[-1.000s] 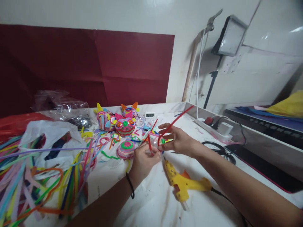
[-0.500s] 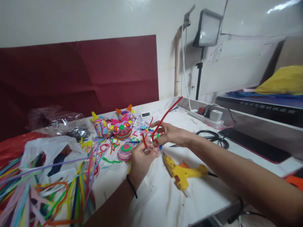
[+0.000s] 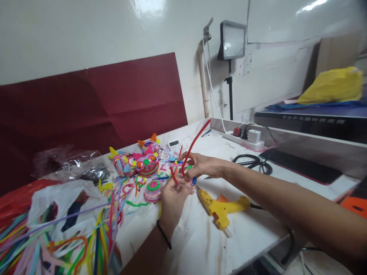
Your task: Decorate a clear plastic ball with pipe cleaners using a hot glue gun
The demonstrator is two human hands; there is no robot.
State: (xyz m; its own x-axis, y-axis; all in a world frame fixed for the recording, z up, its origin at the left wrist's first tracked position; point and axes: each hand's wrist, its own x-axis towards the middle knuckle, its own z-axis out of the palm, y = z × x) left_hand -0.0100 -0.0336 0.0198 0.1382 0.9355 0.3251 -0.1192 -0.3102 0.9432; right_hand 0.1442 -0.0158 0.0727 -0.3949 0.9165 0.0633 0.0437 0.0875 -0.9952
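My right hand point(image 3: 203, 166) is closed, with its thumb and fingers pinching a red pipe cleaner point(image 3: 195, 142) whose long end sticks up to the right. Close against it, my left hand point(image 3: 174, 198) has its fingers closed around a small colourful craft piece point(image 3: 194, 181) with blue, green and pink parts, mostly hidden by the fingers. A shorter red length point(image 3: 173, 176) rises from between the left fingers; whether it joins the long one is hidden. Just right of the hands, a yellow hot glue gun point(image 3: 222, 209) lies on its side, nozzle toward them.
Finished-looking pipe-cleaner animal heads point(image 3: 146, 164) and a round striped disc point(image 3: 153, 190) lie left of the hands. Loose pipe cleaners point(image 3: 97, 244) spread beside a white plastic bag point(image 3: 67, 198). A power strip point(image 3: 243, 140), coiled black cable point(image 3: 252, 163) and digital timer point(image 3: 173, 143) stand farther back.
The view has turned slightly, so the background sits farther left. Both hands stay together at the craft piece, and the red pipe cleaner keeps nearly the same pose. The glue gun has not moved.
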